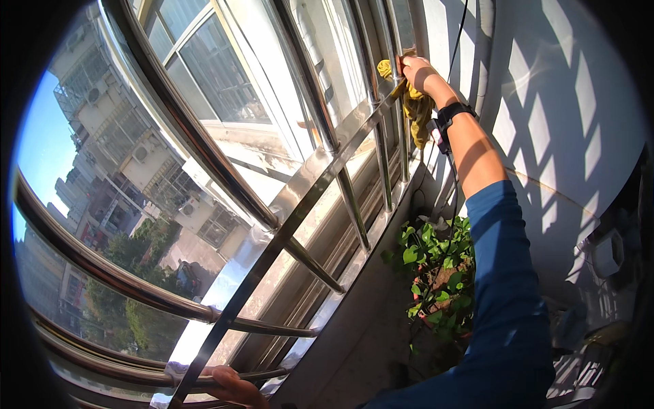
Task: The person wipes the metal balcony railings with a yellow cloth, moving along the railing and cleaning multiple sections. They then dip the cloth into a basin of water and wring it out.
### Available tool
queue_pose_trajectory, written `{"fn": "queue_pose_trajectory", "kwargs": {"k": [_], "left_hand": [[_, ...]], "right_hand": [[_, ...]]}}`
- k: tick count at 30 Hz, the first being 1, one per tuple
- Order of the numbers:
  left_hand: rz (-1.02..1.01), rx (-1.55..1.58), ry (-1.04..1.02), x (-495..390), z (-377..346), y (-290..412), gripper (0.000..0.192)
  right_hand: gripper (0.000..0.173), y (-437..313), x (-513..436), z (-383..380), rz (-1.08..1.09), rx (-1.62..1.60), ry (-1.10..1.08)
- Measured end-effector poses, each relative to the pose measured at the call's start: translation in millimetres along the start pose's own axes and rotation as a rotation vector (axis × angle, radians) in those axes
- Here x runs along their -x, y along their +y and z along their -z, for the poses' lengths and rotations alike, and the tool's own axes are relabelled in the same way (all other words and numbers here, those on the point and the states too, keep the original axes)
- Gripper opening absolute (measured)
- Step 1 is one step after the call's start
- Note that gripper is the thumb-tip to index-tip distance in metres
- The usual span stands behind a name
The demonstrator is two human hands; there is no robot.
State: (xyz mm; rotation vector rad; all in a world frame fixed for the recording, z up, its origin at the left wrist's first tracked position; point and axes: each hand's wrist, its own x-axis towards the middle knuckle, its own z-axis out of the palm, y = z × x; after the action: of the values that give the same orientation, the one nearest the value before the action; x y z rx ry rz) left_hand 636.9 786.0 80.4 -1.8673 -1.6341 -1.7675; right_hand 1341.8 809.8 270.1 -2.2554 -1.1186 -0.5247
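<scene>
My right hand (418, 74) grips a mustard-yellow cloth (418, 115) at the far end of a window guard of polished metal tubes. The cloth is bunched around an upright bar (393, 38), just where it meets the flat metal crossbar (311, 171), and its loose end hangs below my fingers. Low in the view, my left hand (232, 387) is closed around another bar (260, 375), below the same crossbar. Part of that hand is cut off by the picture's bottom edge. A black strap with a small device (443, 132) sits on my right wrist.
A leafy potted plant (442, 276) stands under my right arm, with a thin black cable (452, 204) running down past it. The window track (306, 271) lies beyond the bars. To the right is a white wall (552, 102) with striped shadows. Buildings and trees show outside.
</scene>
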Motion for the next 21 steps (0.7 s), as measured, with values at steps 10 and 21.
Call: {"fn": "queue_pose_trajectory", "kwargs": {"k": [10,21], "left_hand": [[-0.023,0.089,0.045,15.0,-10.2,-31.6,0.053],[0.108,0.313,0.057,6.4,-6.4,16.6,0.056]], "right_hand": [[0.029,-23.3,70.8,-2.9,0.058,-0.022,0.365],[0.027,-84.4,29.4,26.0,0.329,0.027,0.314]]}}
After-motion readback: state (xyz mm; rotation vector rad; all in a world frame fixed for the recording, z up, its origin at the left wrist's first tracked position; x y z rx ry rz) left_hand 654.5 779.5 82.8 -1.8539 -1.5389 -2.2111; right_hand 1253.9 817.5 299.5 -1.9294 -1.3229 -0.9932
